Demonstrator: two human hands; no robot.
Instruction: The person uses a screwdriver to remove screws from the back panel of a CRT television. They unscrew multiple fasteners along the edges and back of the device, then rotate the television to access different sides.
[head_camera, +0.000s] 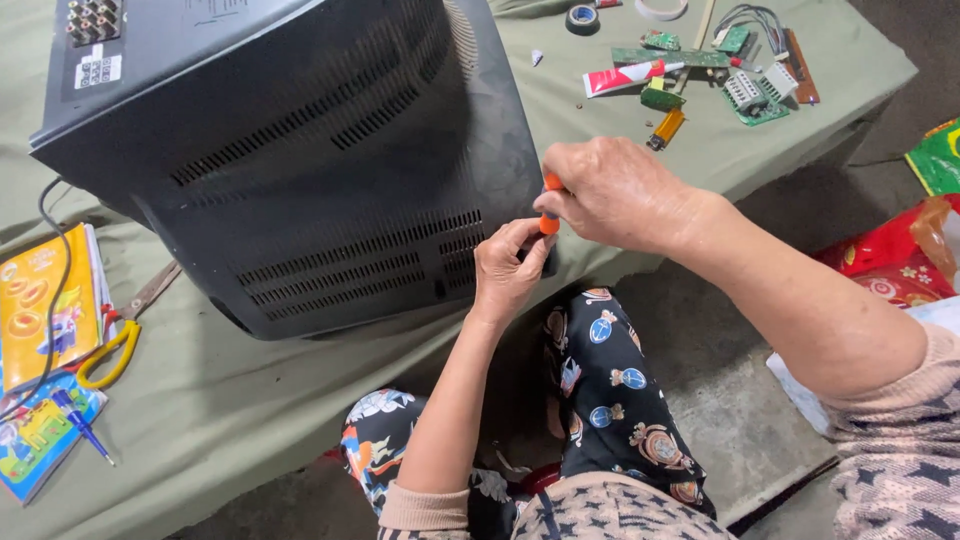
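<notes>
Television set (300, 160): a dark box-type set lies with its vented back shell facing up on a table (260, 410) covered in grey-green cloth. It fills the 10 to 12 o'clock part of the view. A panel of sockets shows at its top left corner.

Right hand (615, 195): sits just right of centre, at the lower right corner of the set. The fingers are curled shut around the orange handle of a screwdriver (549, 205). Only short orange sections of the handle show above and below the grip. The tip is hidden, so contact with the shell cannot be confirmed.

Left hand (510, 270): directly below the right hand, at about 6 o'clock from it. The fingertips are pinched together against the lower end of the screwdriver and rest at the edge of the set. Whether they hold anything else cannot be told.

Surroundings: at 9 o'clock lie a yellow booklet (45, 305), scissors (125, 330) with yellow handles and a black cable (55, 300). At 8 o'clock is a blue pen (80, 425) on a coloured card. At 1 o'clock, well apart from the hands, are circuit boards (755, 95), a red and white tube (625, 77), a roll of tape (582, 17) and small parts. Red and green bags (900, 255) sit on the floor at 3 o'clock. The person's patterned trousers show at 6 o'clock.
</notes>
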